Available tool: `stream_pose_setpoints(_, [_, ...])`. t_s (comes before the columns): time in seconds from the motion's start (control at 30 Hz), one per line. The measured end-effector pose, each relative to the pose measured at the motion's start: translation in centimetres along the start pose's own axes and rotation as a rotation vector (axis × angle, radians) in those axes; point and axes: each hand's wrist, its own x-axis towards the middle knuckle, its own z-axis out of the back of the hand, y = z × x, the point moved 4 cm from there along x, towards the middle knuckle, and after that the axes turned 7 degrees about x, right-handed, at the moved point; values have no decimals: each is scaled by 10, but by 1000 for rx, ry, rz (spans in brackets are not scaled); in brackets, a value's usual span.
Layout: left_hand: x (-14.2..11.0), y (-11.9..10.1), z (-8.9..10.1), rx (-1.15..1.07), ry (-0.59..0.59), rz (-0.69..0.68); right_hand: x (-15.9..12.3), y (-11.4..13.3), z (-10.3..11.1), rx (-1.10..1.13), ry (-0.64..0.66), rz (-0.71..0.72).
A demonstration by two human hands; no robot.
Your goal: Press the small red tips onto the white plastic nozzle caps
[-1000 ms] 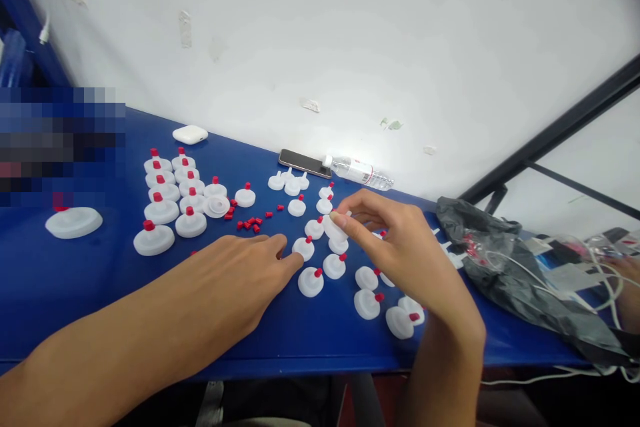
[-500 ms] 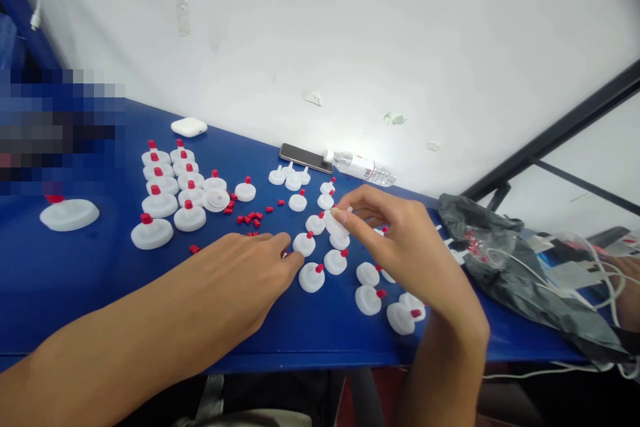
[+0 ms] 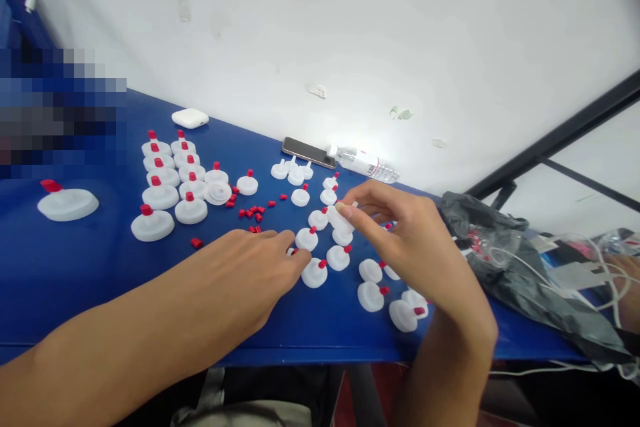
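Note:
My right hand (image 3: 395, 227) pinches a white nozzle lid (image 3: 341, 220) between thumb and fingers, its bare spout tilted up to the right. That lid hangs just above another white lid on the table. My left hand (image 3: 265, 257) rests low over the table, fingers curled together. A bit of red and white shows by its fingertips, but what it grips, if anything, is hidden. Close to those fingertips stand red-tipped white lids (image 3: 315, 273). Loose red caps (image 3: 253, 211) lie scattered beyond the left hand, and bare-spouted lids (image 3: 296, 175) cluster farther back.
Rows of red-tipped lids (image 3: 160, 197) stand at the left on the blue table (image 3: 280, 340). Along the wall are a white case (image 3: 190, 118), a phone (image 3: 309, 152) and a water bottle (image 3: 367, 163). A grey plastic bag (image 3: 530, 300) with cables lies at the right.
The view has shifted slightly. Both hands keep nearly the same pose, and the right hand still pinches the white lid. A little red now shows at the left fingertips.

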Motion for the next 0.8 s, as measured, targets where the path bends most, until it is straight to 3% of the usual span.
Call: stream_pose_setpoints(0.8, [5,-4,2,11,67,1,0,3,0,-64,29,3])
